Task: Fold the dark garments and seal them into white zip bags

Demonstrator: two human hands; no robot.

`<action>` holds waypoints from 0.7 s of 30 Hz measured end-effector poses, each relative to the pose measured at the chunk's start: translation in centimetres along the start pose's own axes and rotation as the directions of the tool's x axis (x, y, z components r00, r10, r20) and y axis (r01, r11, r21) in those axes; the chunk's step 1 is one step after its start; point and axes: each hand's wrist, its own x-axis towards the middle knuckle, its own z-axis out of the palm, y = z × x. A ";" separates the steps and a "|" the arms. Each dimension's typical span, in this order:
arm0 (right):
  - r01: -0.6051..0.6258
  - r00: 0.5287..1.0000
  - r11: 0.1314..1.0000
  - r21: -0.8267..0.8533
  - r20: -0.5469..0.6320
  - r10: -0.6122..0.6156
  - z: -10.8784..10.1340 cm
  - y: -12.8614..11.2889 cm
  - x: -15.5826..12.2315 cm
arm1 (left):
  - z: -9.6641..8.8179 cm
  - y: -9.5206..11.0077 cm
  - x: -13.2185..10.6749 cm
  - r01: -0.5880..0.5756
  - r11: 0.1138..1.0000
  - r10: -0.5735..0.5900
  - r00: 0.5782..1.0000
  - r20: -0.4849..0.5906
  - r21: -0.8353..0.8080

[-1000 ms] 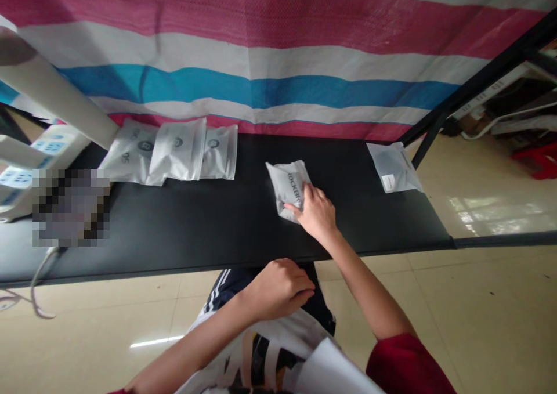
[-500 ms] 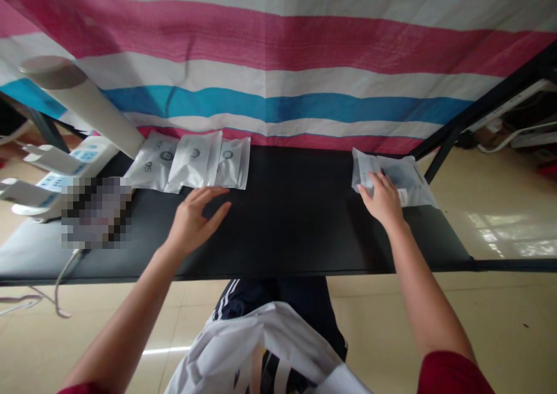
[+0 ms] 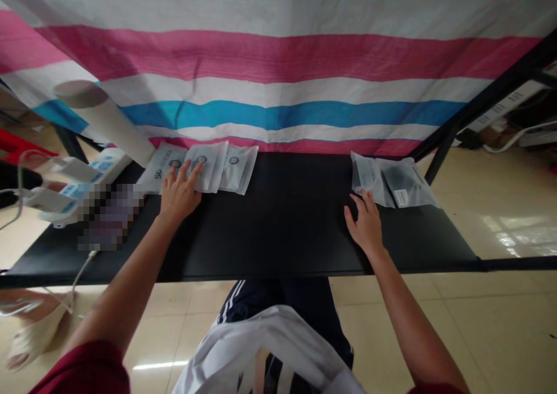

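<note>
Frosted plastic pouches [image 3: 213, 167] overlap at the back of the black table [image 3: 278, 226], probably to save room; left hand [image 3: 179, 197] lies spread across two, right hand [image 3: 366, 223] loosely splayed beside another pouch pair [image 3: 404, 177].

Dim, soft indoor light falls on a striped woven tarp [image 3: 265, 57], which has a thin, faint shadow left of centre. The black desk [image 3: 278, 226] stays dark, darker still beside the left forearm [image 3: 134, 278]. Glare patches brighten the tiled floor [image 3: 465, 324] at right, a white streak at lower left. Mosaic blocks [image 3: 108, 217] hide one item. Edges stretch, wide-angle fashion; lettering on the frosted pouches [image 3: 235, 170] looks soft, perhaps from slight motion.
</note>
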 end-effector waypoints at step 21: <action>0.006 1.000 1.000 -0.009 -0.026 -0.006 0.3 0.2 -0.3 | -6.4 6.4 -5.3 -0.322 0.944 0.285 0.908 -0.307 -0.075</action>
